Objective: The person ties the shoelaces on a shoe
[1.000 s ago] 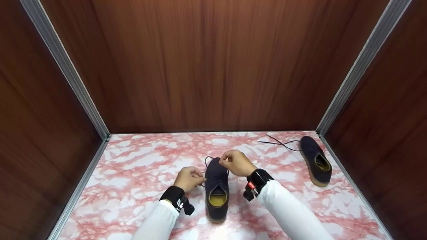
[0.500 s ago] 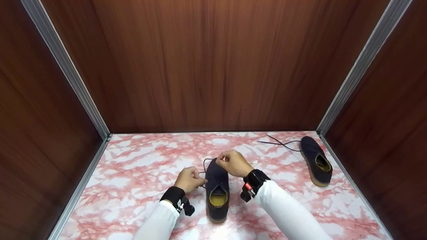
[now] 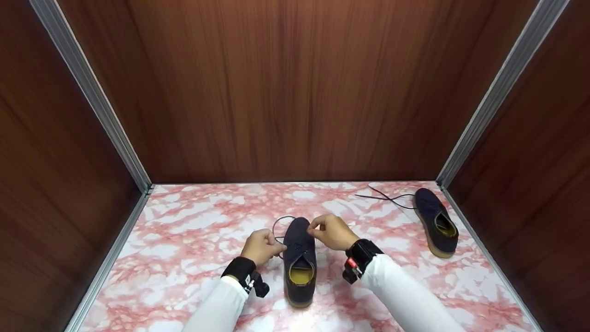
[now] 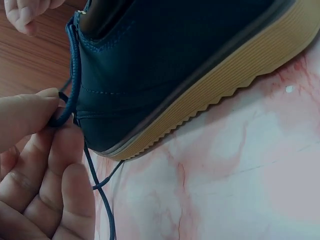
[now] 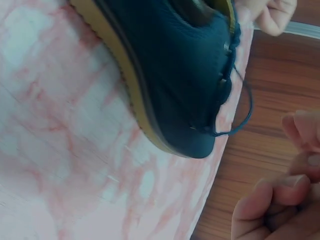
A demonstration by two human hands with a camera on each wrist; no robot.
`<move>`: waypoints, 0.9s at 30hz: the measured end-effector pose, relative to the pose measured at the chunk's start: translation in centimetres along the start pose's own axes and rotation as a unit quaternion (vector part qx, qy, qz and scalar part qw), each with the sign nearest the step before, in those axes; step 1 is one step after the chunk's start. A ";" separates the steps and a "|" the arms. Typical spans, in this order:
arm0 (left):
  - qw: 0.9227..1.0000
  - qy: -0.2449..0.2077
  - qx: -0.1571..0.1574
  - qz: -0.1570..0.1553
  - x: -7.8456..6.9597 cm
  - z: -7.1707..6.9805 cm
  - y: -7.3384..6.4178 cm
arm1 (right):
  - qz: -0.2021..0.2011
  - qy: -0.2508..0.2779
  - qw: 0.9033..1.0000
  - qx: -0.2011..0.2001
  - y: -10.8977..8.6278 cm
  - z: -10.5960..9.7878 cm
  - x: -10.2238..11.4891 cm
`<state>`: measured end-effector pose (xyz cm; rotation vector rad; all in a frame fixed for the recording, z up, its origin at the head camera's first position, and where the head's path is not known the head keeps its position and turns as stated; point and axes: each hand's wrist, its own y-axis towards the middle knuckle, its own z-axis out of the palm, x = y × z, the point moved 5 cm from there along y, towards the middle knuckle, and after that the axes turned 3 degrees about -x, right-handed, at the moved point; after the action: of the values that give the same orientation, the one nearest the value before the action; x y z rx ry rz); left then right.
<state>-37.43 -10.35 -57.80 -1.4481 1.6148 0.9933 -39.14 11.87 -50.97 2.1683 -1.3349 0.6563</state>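
A dark navy lace-up shoe (image 3: 299, 263) stands on the marbled surface between both hands, its toe pointing away. Its tan ribbed sole (image 4: 220, 82) shows in the left wrist view. Thumb and fingers of my left hand (image 3: 260, 247) pinch the shoelace (image 4: 75, 65) beside the shoe's left side. From there the lace loops out past the toe in the head view. On the toe's right side is my right hand (image 3: 333, 232), fingers loosely bent. No lace shows between its fingers (image 5: 290, 190) in the right wrist view, where their tips are partly cut off.
A matching second shoe (image 3: 435, 223) stands at the right, its loose shoelace (image 3: 387, 198) lying to its left. Brown wood-look panels (image 3: 295, 92) wall the back and sides, with grey metal strips (image 3: 498, 87) at the corners. A red and white marbled surface (image 3: 198, 212) lies below.
My right hand has shifted left over the toe, then back right and nearer. The lace loop left of the toe has widened. My left hand keeps its place.
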 end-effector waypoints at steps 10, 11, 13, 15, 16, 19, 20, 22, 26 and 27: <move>0.999 -0.043 0.001 -0.031 -0.1 0.1 0.1 | -0.062 0.006 0.993 0.097 -1.4 3.1 0.8; 0.998 -0.047 0.001 -0.031 -0.2 0.1 0.1 | -0.067 0.000 0.992 0.105 -1.5 3.3 0.9; 0.998 -0.050 0.000 -0.034 -0.3 0.1 0.2 | -0.071 -0.008 0.990 0.121 -1.7 3.7 1.0; 0.998 -0.055 -0.001 -0.034 -0.4 0.2 0.1 | -0.075 -0.011 0.988 0.134 -1.8 4.1 1.1; 0.998 -0.058 -0.002 -0.036 -0.5 0.2 0.1 | -0.077 -0.012 0.987 0.139 -1.8 4.2 1.1; 0.997 -0.067 -0.005 -0.046 -0.7 0.3 0.1 | -0.080 -0.005 0.986 0.148 -1.8 4.5 1.1; 0.996 -0.074 -0.006 -0.052 -0.7 0.3 0.1 | -0.080 0.001 0.986 0.149 -1.8 4.5 1.1; 0.994 -0.089 -0.007 -0.067 -0.7 0.5 0.1 | -0.073 0.018 0.986 0.151 -1.8 4.7 1.1; 0.988 -0.124 -0.004 -0.096 -0.7 0.8 0.2 | -0.033 0.065 0.987 0.146 -1.7 4.7 0.9; 0.987 -0.129 -0.004 -0.100 -0.7 0.9 0.2 | -0.023 0.074 0.987 0.142 -1.7 4.7 0.8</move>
<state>-37.57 -9.23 -57.58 -1.3923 1.2556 1.0235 -36.65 9.02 -54.32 2.3092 -1.1675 1.0225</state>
